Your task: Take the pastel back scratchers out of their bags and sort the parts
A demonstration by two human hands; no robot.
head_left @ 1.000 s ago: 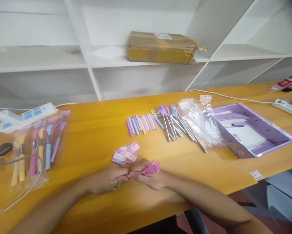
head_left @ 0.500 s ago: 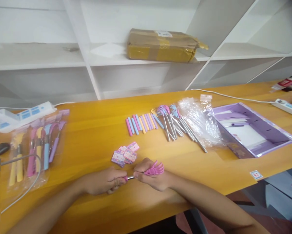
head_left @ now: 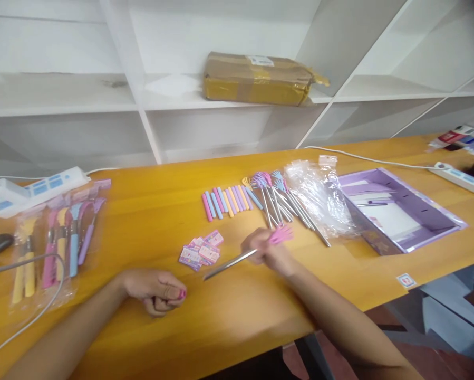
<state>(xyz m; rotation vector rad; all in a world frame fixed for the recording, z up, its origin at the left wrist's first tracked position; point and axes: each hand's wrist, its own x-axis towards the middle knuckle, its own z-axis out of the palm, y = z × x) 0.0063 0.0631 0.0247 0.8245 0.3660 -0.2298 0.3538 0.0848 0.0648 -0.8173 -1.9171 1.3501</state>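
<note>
My right hand (head_left: 267, 250) grips the pink scratcher (head_left: 281, 234) by its rod; my left hand (head_left: 155, 291) is closed around a pink handle (head_left: 182, 294), near the cards (head_left: 200, 250).

Metal rod (head_left: 231, 264): it is now completely out of the pink handle (head_left: 182, 293), with a gap between.
Right hand (head_left: 266, 250): it is higher, well apart from the left hand (head_left: 155, 293).
Left hand: it is slightly more to the left.
</note>
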